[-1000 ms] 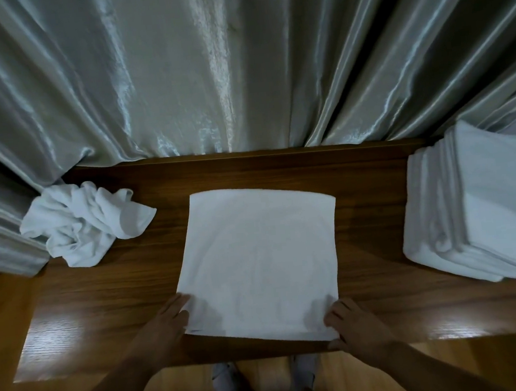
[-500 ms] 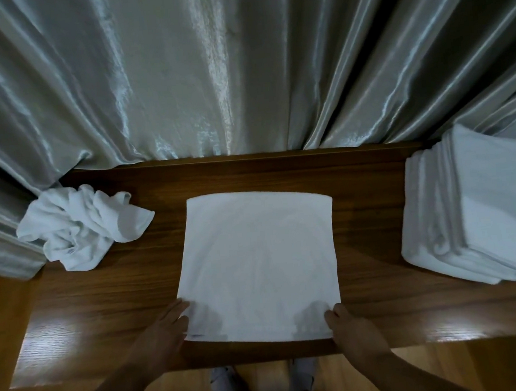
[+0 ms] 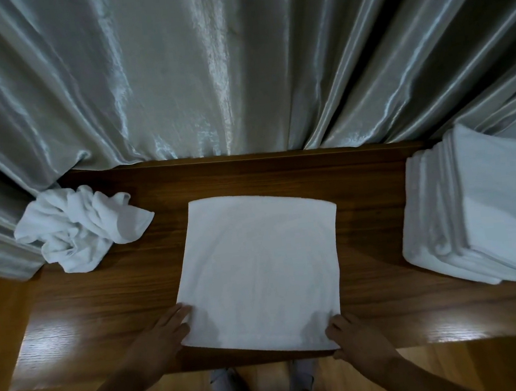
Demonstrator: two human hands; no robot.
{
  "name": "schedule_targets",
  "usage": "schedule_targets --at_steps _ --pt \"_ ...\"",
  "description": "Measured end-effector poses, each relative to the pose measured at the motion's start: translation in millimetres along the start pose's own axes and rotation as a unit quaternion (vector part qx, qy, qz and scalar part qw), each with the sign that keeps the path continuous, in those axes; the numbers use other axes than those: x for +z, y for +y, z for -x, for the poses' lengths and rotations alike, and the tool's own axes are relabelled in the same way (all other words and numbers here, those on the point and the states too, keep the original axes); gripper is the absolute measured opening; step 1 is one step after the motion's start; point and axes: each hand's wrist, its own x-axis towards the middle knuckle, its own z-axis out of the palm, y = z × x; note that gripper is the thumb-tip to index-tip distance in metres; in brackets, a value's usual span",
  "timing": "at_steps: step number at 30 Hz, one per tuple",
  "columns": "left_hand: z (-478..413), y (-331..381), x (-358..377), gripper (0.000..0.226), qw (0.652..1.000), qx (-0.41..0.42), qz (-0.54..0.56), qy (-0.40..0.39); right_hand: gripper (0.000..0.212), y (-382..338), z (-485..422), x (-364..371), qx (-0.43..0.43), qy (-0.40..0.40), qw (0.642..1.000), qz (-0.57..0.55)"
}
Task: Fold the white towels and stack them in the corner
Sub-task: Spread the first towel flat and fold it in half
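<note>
Left hand (image 3: 166,334) flat, fingers straight against the flat towel (image 3: 260,270) at its 7 o'clock corner; my right hand (image 3: 356,339) curls at 5 o'clock, pinch unclear. Towel lies mid-table (image 3: 104,302). I judge: first fold. Next needs both corners pinched, carried evenly toward 12 o'clock.

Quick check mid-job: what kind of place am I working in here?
Probably a hotel or housekeeping room, though that is a guess: a polished wooden table stands against long satin curtains, a stack of identical folded white towels sits at its right end, and a crumpled towel lies at left.
</note>
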Motion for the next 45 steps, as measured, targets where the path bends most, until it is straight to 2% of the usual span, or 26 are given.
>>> schedule_targets --at_steps 4,9,14,21,24,27,30,32,35,39,45 --pt "-2.8 4.5 -10.4 0.055 1.0 0.0 -0.014 -0.026 0.041 -3.3 0.5 -9.9 -0.003 0.013 0.999 0.036" --pt "-7.4 7.8 -4.8 0.053 0.999 -0.014 -0.02 -0.042 0.052 -2.2 -0.7 -1.9 0.04 0.029 0.998 0.047" --pt "-9.8 13.5 -1.2 0.047 0.999 -0.032 -0.017 -0.036 0.046 -5.3 -3.0 -7.3 0.093 0.071 0.992 0.039" --pt "-11.6 25.1 -0.8 0.058 0.997 -0.059 -0.009 -0.041 0.041 3.6 -3.9 -6.6 0.067 0.101 0.992 0.047" --pt "-12.7 25.4 -4.0 0.044 0.998 -0.056 -0.003 -0.012 0.037 13.2 -1.2 -8.1 0.049 0.084 0.995 0.032" --pt "-10.3 20.1 -9.0 0.032 0.996 -0.063 0.061 0.021 0.017 22.1 -0.2 -16.7 0.029 0.091 0.995 0.009" --pt "-10.6 23.0 -38.1 0.03 0.973 -0.114 0.193 0.062 0.017 29.7 -2.0 -39.6 0.033 0.133 0.988 -0.074" --pt "-18.0 24.2 -67.0 0.026 0.943 -0.153 0.287 0.068 0.01 34.0 -7.8 -62.8 0.055 0.151 0.974 -0.162" --pt "-41.9 13.0 -96.1 0.016 0.886 -0.213 0.401 0.098 0.013 45.3 -30.4 -93.8 0.099 0.181 0.939 -0.275" --pt "-87.5 -5.3 -127.2 0.017 0.844 -0.227 0.44 0.206 0.026 62.0 -79.8 -139.9 0.164 0.235 0.895 -0.341" --pt "-163.9 -39.3 -151.7 0.026 0.833 -0.258 0.427 0.24 0.025 86.1 -150.4 -190.5 0.219 0.247 0.887 -0.324"
